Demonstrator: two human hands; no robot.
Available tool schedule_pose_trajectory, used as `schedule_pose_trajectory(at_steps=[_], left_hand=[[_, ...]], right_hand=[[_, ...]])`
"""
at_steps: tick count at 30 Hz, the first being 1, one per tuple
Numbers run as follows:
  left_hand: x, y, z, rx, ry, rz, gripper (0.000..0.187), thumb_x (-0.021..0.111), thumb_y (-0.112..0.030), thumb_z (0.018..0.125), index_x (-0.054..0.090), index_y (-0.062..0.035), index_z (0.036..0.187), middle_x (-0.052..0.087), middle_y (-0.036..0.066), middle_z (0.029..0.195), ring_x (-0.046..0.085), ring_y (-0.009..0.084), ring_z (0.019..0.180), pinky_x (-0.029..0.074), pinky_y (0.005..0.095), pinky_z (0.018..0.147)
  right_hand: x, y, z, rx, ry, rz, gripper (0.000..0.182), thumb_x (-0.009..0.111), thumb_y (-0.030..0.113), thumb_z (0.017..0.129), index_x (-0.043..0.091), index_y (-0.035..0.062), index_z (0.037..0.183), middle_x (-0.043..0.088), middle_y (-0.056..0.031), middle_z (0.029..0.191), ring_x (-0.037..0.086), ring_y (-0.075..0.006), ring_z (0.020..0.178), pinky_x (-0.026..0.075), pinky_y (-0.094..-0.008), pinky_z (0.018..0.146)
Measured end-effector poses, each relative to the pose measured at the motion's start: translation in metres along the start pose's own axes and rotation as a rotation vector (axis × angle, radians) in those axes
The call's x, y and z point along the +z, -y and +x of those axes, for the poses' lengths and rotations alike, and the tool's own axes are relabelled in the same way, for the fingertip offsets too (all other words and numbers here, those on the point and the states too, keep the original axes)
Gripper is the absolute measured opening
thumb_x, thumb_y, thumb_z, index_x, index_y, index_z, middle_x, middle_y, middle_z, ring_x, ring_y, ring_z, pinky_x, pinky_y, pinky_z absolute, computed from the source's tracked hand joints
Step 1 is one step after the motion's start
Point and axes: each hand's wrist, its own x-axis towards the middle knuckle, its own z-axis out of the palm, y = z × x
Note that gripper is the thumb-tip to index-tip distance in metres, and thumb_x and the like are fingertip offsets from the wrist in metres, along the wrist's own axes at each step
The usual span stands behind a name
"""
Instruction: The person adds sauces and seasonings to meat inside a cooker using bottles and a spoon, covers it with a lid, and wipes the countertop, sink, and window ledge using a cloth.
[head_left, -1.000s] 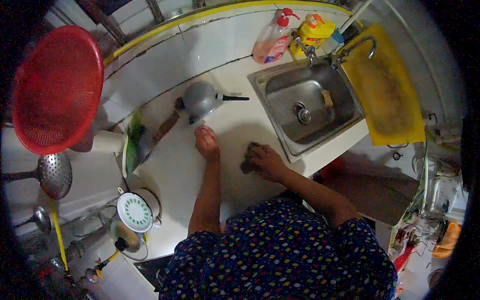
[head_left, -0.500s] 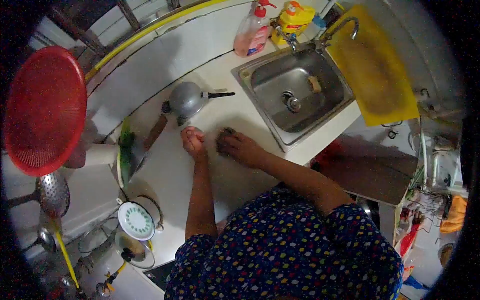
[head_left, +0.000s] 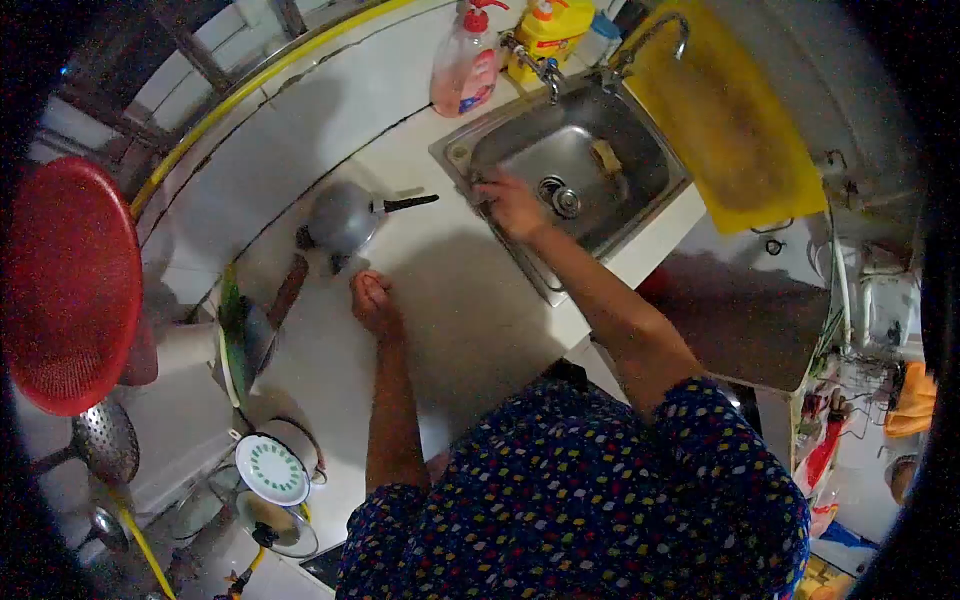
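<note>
My left hand (head_left: 376,304) is closed in a loose fist above the counter (head_left: 450,330), just below a grey metal pan (head_left: 343,217) with a black handle. Whatever is inside that fist, if anything, is hidden. My right hand (head_left: 514,208) is over the left rim of the steel sink (head_left: 548,282), with its fingers bent and slightly blurred. A dark pad, perhaps a scourer (head_left: 482,204), shows partly under those fingertips. In the sink lies a tan sponge (head_left: 606,158), near the round drain (head_left: 559,198).
Behind the sink stand a pink soap bottle (head_left: 467,70), a yellow bottle (head_left: 550,38) and the faucet (head_left: 683,38). A cleaver (head_left: 255,335) and green leaves (head_left: 232,310) are at left, near a lidded pot (head_left: 290,440). A red colander (head_left: 75,285) hangs far left.
My right hand has lifted off the counter and moved up and right to the sink's rim. My left hand stays closed near the pan. The view has shifted slightly.
</note>
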Motion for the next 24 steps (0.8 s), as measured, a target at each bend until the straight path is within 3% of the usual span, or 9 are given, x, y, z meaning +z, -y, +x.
schedule_pose_trajectory(at_steps=[5, 7, 11, 14, 16, 17, 19, 23, 24], left_hand=[[0.012, 0.034, -0.005, 0.338, -0.097, 0.296, 0.024, 0.036, -0.020, 0.090, 0.051, -0.0056, 0.077, 0.054, 0.005, 0.068, 0.053, 0.0189, 0.061, 0.044, 0.0309, 0.060], [0.001, -0.026, 0.005, -0.090, 0.048, 0.192, 0.025, 0.035, -0.021, 0.091, 0.051, -0.0066, 0.078, 0.056, 0.005, 0.069, 0.055, 0.0200, 0.062, 0.045, 0.0311, 0.061], [0.007, 0.033, -0.003, -0.117, 0.076, 0.143, 0.025, 0.036, -0.024, 0.092, 0.052, -0.0076, 0.081, 0.057, 0.005, 0.069, 0.057, 0.0203, 0.062, 0.045, 0.0321, 0.060], [0.015, 0.081, -0.015, 0.102, 0.132, 0.450, 0.027, 0.036, -0.027, 0.092, 0.052, -0.0079, 0.083, 0.057, 0.005, 0.066, 0.058, 0.0200, 0.060, 0.045, 0.0329, 0.058], [0.007, 0.048, -0.007, -0.068, 0.146, 0.400, 0.028, 0.036, -0.029, 0.092, 0.052, -0.0080, 0.084, 0.057, 0.005, 0.066, 0.058, 0.0198, 0.060, 0.045, 0.0332, 0.058], [0.004, 0.031, -0.003, -0.123, 0.151, 0.382, 0.028, 0.036, -0.029, 0.092, 0.052, -0.0080, 0.085, 0.057, 0.005, 0.065, 0.058, 0.0198, 0.060, 0.045, 0.0333, 0.057], [0.003, 0.010, 0.001, -0.139, 0.118, 0.062, 0.029, 0.036, -0.030, 0.092, 0.053, -0.0078, 0.087, 0.058, 0.005, 0.066, 0.057, 0.0204, 0.059, 0.045, 0.0332, 0.057], [-0.003, -0.005, 0.007, -0.159, 0.172, 0.054, 0.028, 0.037, -0.029, 0.091, 0.054, -0.0074, 0.089, 0.058, 0.005, 0.067, 0.058, 0.0214, 0.061, 0.045, 0.0345, 0.059], [-0.005, -0.015, 0.008, -0.179, 0.190, 0.124, 0.027, 0.038, -0.029, 0.090, 0.055, -0.0073, 0.090, 0.059, 0.006, 0.067, 0.058, 0.0219, 0.063, 0.045, 0.0353, 0.061]], right_hand=[[0.029, 0.014, -0.034, -0.033, -0.035, -0.287, 0.039, 0.055, 0.010, 0.079, 0.058, 0.0117, 0.118, 0.035, -0.0142, 0.137, 0.042, -0.0356, 0.113, 0.038, -0.0380, 0.098], [0.017, 0.010, -0.061, 0.043, 0.121, -0.300, 0.040, 0.056, 0.010, 0.079, 0.057, 0.0135, 0.119, 0.029, -0.0129, 0.141, 0.042, -0.0357, 0.112, 0.039, -0.0376, 0.097], [-0.018, 0.007, -0.132, 0.013, 0.141, -0.262, 0.037, 0.055, 0.012, 0.082, 0.057, 0.0138, 0.119, 0.028, -0.0121, 0.143, 0.041, -0.0342, 0.116, 0.039, -0.0374, 0.097], [-0.033, -0.027, -0.181, -0.247, 0.005, -0.291, 0.035, 0.052, 0.019, 0.085, 0.052, 0.0090, 0.118, 0.036, -0.0189, 0.137, 0.039, -0.0404, 0.121, 0.037, -0.0432, 0.099], [-0.046, -0.056, -0.203, -0.259, 0.124, -0.364, 0.039, 0.054, 0.017, 0.083, 0.050, 0.0077, 0.121, 0.042, -0.0147, 0.133, 0.039, -0.0361, 0.123, 0.037, -0.0412, 0.100], [-0.058, -0.061, -0.201, -0.096, 0.119, -0.150, 0.040, 0.053, 0.015, 0.083, 0.050, 0.0087, 0.122, 0.042, -0.0142, 0.133, 0.039, -0.0347, 0.123, 0.036, -0.0392, 0.101], [-0.086, -0.073, -0.189, -0.022, 0.032, -0.343, 0.044, 0.052, 0.009, 0.079, 0.050, 0.0094, 0.124, 0.043, -0.0137, 0.132, 0.041, -0.0343, 0.120, 0.036, -0.0381, 0.101], [-0.102, -0.081, -0.168, 0.081, -0.176, -0.501, 0.042, 0.054, 0.008, 0.072, 0.058, 0.0063, 0.114, 0.047, -0.0182, 0.125, 0.041, -0.0368, 0.115, 0.036, -0.0417, 0.098], [-0.065, -0.127, -0.170, 0.111, -0.192, -0.520, 0.040, 0.054, 0.013, 0.072, 0.059, 0.0044, 0.111, 0.048, -0.0176, 0.123, 0.041, -0.0364, 0.113, 0.035, -0.0431, 0.097]])
